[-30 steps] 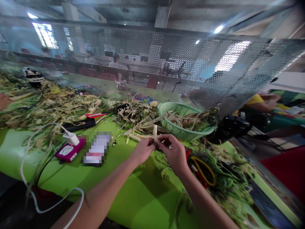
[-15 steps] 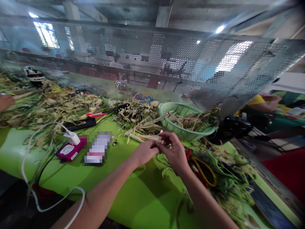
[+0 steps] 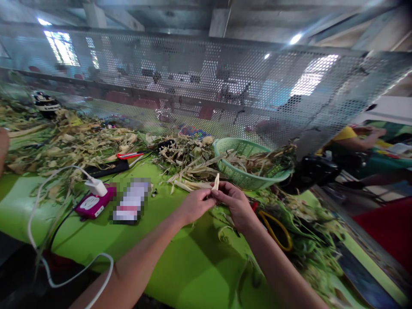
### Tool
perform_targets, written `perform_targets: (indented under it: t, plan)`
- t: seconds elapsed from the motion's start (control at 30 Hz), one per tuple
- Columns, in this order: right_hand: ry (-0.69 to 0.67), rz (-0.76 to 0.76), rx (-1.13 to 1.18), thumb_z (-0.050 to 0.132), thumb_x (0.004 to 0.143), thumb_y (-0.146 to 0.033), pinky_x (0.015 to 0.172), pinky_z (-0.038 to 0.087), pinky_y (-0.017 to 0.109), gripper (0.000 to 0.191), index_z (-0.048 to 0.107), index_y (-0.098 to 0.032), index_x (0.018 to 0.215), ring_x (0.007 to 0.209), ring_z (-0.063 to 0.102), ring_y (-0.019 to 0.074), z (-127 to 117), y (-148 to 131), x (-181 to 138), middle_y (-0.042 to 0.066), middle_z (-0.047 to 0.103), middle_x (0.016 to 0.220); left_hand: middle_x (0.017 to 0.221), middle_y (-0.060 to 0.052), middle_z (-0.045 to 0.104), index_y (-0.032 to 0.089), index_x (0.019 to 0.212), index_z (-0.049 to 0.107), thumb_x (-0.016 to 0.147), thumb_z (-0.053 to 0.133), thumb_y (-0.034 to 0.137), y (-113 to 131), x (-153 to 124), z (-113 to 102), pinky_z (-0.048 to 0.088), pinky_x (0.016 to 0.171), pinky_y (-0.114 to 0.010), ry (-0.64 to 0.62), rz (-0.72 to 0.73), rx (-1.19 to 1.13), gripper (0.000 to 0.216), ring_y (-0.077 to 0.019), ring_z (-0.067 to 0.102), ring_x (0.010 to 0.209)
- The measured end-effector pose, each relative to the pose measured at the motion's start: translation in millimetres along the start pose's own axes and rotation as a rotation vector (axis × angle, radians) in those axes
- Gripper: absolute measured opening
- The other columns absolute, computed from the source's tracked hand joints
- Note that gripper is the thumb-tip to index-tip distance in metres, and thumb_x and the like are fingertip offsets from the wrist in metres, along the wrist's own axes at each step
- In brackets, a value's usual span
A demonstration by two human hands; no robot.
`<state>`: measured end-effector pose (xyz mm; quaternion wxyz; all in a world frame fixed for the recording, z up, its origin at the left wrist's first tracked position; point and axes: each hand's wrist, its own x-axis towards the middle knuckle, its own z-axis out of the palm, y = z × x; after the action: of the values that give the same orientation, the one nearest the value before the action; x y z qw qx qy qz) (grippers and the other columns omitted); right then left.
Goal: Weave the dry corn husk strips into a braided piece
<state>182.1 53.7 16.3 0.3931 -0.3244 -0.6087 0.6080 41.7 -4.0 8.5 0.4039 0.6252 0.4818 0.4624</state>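
Note:
Between my two hands is a folded strip of pale dried husk (image 3: pixel 216 182), its tip pointing up. My left hand (image 3: pixel 198 204) pinches it low down from the left, thumb and fingers pressed together. My right hand (image 3: pixel 234 203) grips it from the right, thumb and fingertips against the same strip. Just beyond my fingers, longer pale husk strips (image 3: pixel 189 184) lie on the green table (image 3: pixel 180 266). A light green plastic basket (image 3: pixel 251 179) with dry husks in it stands behind my right hand.
Left of my hands lie a phone (image 3: pixel 131 201), a magenta power block (image 3: pixel 95 205) with a white cable, and a red cutter (image 3: pixel 130 155). Looped yellow handles (image 3: pixel 277 229) lie by my right wrist among green scraps. A perforated metal screen (image 3: pixel 186 86) runs behind.
The husk strip now stands up more visibly between my fingers, and my right hand has lowered slightly. At the left edge, another person's hand has moved toward the edge of view.

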Motion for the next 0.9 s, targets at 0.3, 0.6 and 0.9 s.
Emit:
perform_targets:
  t: [0.3,0.6,0.9]
  plan:
    - [0.074,-0.029,0.13,0.075,0.07,-0.035,0.053,0.047,0.024,0.022,0.064,-0.019,0.08,0.056,0.053,0.0116,-1,-3,-3,-0.001,0.062,0.071,0.079,-0.002,0.061,0.014,0.082,0.065,0.082,0.052,0.032,-6,3,5,0.039,0.073,-0.025,-0.011,-0.115,-0.315,0.023,-0.012,0.05,0.072]
    - [0.064,-0.15,-0.003,0.067,0.078,-0.041,0.057,0.046,0.024,0.022,0.059,-0.02,0.079,0.06,0.053,0.0117,-1,-6,-4,0.003,0.067,0.086,0.067,0.002,0.056,0.016,0.094,0.066,0.073,0.06,0.04,0,3,0,0.01,0.047,-0.021,0.049,-0.352,-0.56,0.032,-0.0042,0.029,0.047]
    - [-0.116,-0.235,-0.234,0.064,0.081,-0.041,0.078,0.05,0.033,0.021,0.068,-0.02,0.082,0.082,0.06,0.019,-7,-13,-5,0.004,0.065,0.085,0.067,0.0,0.06,0.015,0.081,0.068,0.073,0.06,0.04,-3,5,-3,0.024,0.051,-0.022,0.078,-0.337,-0.431,0.028,-0.0073,0.04,0.053]
